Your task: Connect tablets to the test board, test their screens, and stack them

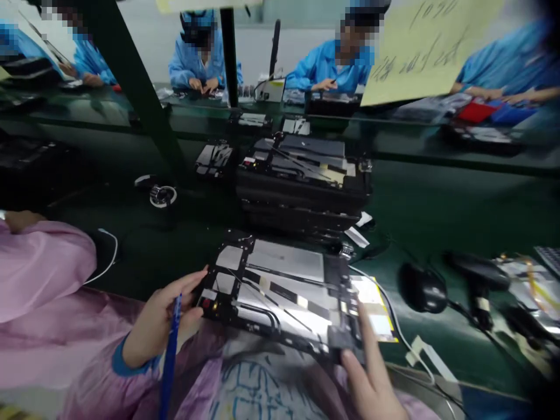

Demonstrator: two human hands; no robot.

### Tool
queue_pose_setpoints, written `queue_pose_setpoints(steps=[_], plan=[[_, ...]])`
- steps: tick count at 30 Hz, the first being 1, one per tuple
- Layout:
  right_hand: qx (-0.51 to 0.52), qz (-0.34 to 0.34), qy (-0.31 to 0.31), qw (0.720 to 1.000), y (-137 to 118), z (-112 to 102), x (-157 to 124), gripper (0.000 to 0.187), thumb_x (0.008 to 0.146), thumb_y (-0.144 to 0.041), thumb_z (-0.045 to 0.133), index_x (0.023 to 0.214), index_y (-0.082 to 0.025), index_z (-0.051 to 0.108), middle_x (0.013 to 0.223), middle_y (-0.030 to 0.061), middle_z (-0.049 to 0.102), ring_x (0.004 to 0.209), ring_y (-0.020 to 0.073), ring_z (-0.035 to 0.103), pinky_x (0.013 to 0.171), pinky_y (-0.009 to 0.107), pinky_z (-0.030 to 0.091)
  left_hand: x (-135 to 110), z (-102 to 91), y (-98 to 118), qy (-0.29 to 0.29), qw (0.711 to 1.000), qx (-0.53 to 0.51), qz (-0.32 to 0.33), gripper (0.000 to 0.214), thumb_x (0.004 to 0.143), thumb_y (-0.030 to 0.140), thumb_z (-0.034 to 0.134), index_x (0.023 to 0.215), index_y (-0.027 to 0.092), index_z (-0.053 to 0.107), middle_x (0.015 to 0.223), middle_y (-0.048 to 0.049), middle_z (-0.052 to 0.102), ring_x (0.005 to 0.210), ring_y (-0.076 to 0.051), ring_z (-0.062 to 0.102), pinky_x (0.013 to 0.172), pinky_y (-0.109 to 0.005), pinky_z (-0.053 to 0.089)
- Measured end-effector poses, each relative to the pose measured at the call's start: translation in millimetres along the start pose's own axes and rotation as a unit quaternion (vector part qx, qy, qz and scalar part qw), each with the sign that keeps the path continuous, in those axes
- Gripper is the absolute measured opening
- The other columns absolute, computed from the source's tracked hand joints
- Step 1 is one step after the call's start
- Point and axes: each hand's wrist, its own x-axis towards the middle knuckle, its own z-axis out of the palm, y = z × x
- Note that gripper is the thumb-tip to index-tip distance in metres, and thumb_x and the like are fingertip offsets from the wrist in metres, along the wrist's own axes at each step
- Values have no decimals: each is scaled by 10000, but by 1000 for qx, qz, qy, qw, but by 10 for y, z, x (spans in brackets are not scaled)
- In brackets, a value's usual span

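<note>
Between my two hands is an opened tablet chassis (284,291), its silver battery panels, black frame and thin cables facing up. My left hand (164,318) grips its left edge, thumb and fingers pinching the corner. A blue pen (170,356) is also tucked in that hand, pointing down. At the right end, my right hand (371,373) holds the near corner, thumb on top and fingers along the side. Just beyond the held chassis stands a stack of similar black tablet chassis (301,198), the top one showing its inner parts.
A mouse (423,289), a black hand-held device (479,277) and a white cable (394,315) lie at the right. A tape roll (163,196) sits at the left. A pink sleeve (44,268) of a neighbour is close by. People in blue work across the bench.
</note>
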Motion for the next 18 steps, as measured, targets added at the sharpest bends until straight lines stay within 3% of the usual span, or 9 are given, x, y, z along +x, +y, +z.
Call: queue_pose_setpoints(steps=[3, 5, 7, 9, 11, 13, 15, 18], plan=[[-69, -21, -53, 996, 167, 288, 94, 671, 950, -470, 364, 1524, -219, 125, 1476, 151, 391, 1354, 312, 398, 1065, 522, 368, 112, 10, -300, -34, 994, 94, -46, 542, 721, 321, 678, 1253, 232, 627, 1256, -89, 662, 1180, -295, 616, 1034, -426, 496], [-139, -41, -66, 987, 220, 376, 191, 708, 927, -532, 384, 1493, -144, 210, 1259, 185, 562, 1180, 332, 532, 960, 523, 444, 193, 44, -394, -52, 985, 156, -61, 545, 731, 351, 658, 1258, 217, 620, 1180, -94, 703, 1126, -291, 650, 1007, -429, 510], [-217, -66, -47, 973, 203, 413, 290, 701, 890, -596, 423, 1385, -102, 383, 1019, 170, 624, 988, 337, 579, 855, 526, 480, 249, 86, -413, -43, 978, 193, -64, 545, 742, 386, 636, 1255, 202, 615, 1118, -107, 726, 1043, -290, 687, 948, -430, 540], [-267, -93, 11, 959, 129, 451, 392, 693, 847, -647, 468, 1249, -84, 497, 935, 167, 604, 916, 335, 560, 811, 531, 484, 282, 132, -390, -17, 978, 199, -59, 523, 757, 404, 609, 1231, 183, 616, 1093, -121, 727, 956, -272, 707, 868, -410, 571], [-278, -124, 60, 950, 42, 522, 496, 716, 816, -658, 517, 1238, -81, 505, 1070, 210, 567, 1021, 358, 521, 860, 556, 467, 309, 172, -359, 4, 981, 185, -54, 479, 760, 399, 597, 1183, 175, 623, 1063, -123, 722, 892, -249, 708, 784, -376, 586], [-273, -156, 60, 947, -14, 612, 589, 701, 818, -621, 550, 1303, -119, 485, 1301, 234, 455, 1205, 397, 415, 940, 593, 427, 337, 196, -336, 18, 984, 169, -50, 416, 751, 386, 603, 1111, 179, 633, 1031, -113, 716, 878, -237, 701, 747, -354, 582], [-258, -171, 35, 950, -23, 686, 652, 589, 853, -550, 546, 1320, -194, 503, 1439, 190, 335, 1314, 410, 297, 985, 618, 395, 367, 198, -319, 29, 985, 161, -51, 350, 745, 380, 612, 1034, 185, 638, 987, -97, 711, 873, -232, 693, 749, -349, 570], [-217, -171, 36, 961, 12, 731, 677, 407, 906, -426, 507, 1267, -247, 563, 1457, 143, 316, 1351, 390, 258, 1001, 630, 389, 409, 175, -282, 30, 985, 162, -59, 271, 736, 385, 619, 926, 191, 630, 909, -61, 693, 829, -214, 674, 751, -341, 541]])
